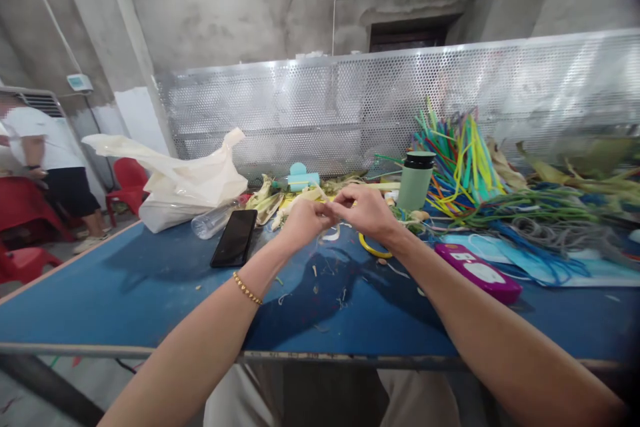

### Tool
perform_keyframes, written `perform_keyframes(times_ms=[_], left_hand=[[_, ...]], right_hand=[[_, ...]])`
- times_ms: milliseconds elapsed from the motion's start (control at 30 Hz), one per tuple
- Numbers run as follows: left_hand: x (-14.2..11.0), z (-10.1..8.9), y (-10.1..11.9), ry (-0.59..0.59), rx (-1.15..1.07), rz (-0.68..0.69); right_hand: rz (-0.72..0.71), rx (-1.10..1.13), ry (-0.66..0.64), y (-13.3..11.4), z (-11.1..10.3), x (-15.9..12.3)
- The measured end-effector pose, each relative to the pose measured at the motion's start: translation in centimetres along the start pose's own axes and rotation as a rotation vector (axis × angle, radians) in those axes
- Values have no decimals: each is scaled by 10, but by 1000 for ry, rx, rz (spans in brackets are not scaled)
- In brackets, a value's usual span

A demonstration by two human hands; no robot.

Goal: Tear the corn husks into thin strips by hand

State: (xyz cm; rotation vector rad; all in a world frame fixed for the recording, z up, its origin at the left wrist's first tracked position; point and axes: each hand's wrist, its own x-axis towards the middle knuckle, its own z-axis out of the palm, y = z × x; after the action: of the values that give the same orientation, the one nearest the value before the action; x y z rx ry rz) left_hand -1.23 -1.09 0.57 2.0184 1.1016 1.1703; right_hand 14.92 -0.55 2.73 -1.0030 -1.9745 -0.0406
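Over the middle of the blue table (165, 293), my left hand (306, 217) and my right hand (367, 210) meet at their fingertips. Both are closed in a pinch on a thin pale strip (321, 196), which looks like plant fibre; its ends are partly hidden by my fingers. Under my right hand lies a yellow ring (373, 248). Small pale scraps (315, 271) are scattered below my hands. Behind them are dried husks (265, 200) and a light-blue object (302, 177).
To the left are a black phone (235, 237), a clear bottle (213, 221) and a white plastic bag (193, 180). Rightward stand a green jar (416, 180), colourful strips (465, 160), a purple box (477, 272) and blue masks (570, 267). A person (50, 147) stands far left by red chairs (127, 183).
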Motion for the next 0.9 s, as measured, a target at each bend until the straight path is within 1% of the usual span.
perform_keyframes(times_ms=[67, 167, 267, 367, 633, 900], left_hand=[[-2, -1, 3, 22, -54, -31], [-3, -2, 6, -15, -185, -96], [-4, -3, 7, -56, -274, -124], [-3, -3, 7, -63, -329, -142], [-3, -4, 6, -108, -372, -169], [-3, -3, 3, -157, -361, -160]], right_hand=[[53, 76, -29, 1, 2, -1], [111, 199, -46, 2, 1, 0], [90, 257, -59, 2, -2, 1], [78, 297, -70, 0, -3, 1], [155, 387, -112, -1, 1, -1], [208, 374, -108, -3, 4, -3]])
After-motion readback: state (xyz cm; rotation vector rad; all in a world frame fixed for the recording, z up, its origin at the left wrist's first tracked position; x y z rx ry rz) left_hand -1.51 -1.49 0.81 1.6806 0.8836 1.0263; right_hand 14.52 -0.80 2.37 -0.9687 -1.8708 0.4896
